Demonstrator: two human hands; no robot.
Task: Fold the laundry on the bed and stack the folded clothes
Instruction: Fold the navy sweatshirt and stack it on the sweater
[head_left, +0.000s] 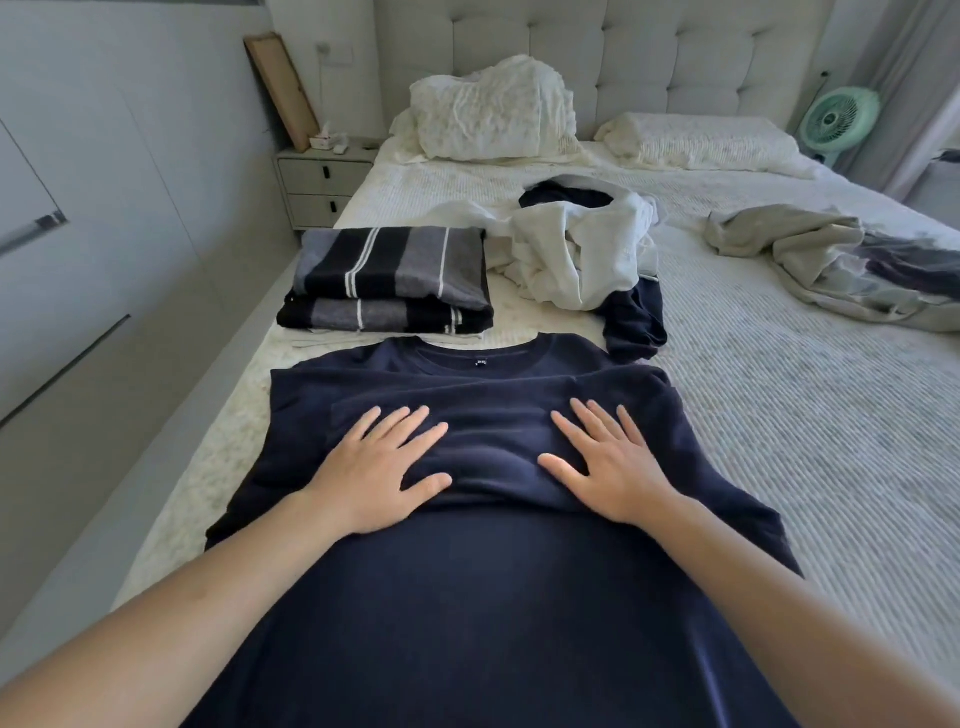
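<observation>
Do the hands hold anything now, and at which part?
Nothing is held. The left hand and right hand lie flat on the navy T-shirt, on its folded-in sleeves.

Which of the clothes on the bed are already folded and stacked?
The striped black-and-grey garments, stacked near the bed's left edge beyond the navy T-shirt. The navy one lies spread under both hands; the white pile and beige garment lie crumpled.

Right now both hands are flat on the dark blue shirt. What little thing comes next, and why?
Probably fold the bottom half up toward the collar. The navy shirt already has its sleeves tucked across the chest, and the left hand and right hand are pressing them flat. Then it could go on the striped folded stack behind it.
</observation>
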